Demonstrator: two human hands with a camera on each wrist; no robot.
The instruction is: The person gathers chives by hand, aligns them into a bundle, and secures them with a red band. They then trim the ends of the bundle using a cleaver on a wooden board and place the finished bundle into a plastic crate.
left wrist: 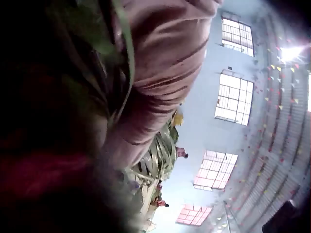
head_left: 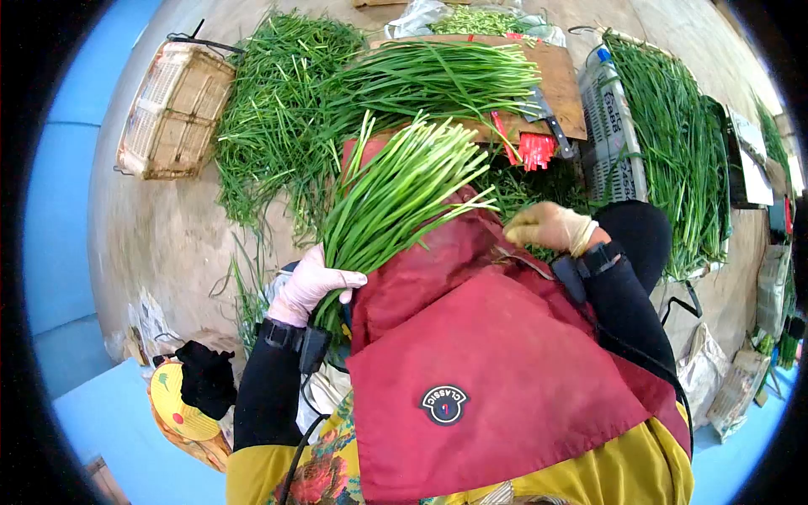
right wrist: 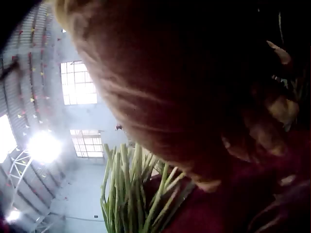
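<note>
My left hand [head_left: 310, 286], in a thin pale glove, grips a thick bunch of garlic chives [head_left: 396, 189] near its leafy lower end, thumb across the front. The bunch slants over the dark red apron [head_left: 497, 353], its pale cut ends pointing up and right. My gloved right hand [head_left: 551, 229] hovers by the apron's right edge, apart from the bunch, with fingers loosely bent and nothing seen in them. The right wrist view shows the pale stem ends [right wrist: 129, 189] beyond that hand. Close up in the left wrist view, the left glove [left wrist: 165, 53] lies against green leaves.
Ahead, a wooden board [head_left: 568, 80] bears another pile of chives [head_left: 438, 80], a knife [head_left: 555, 126] and red strips [head_left: 536, 151]. Loose greens [head_left: 278, 101] spread at left beside a basket [head_left: 181, 109]. A crate [head_left: 608, 126] full of chives stands at right.
</note>
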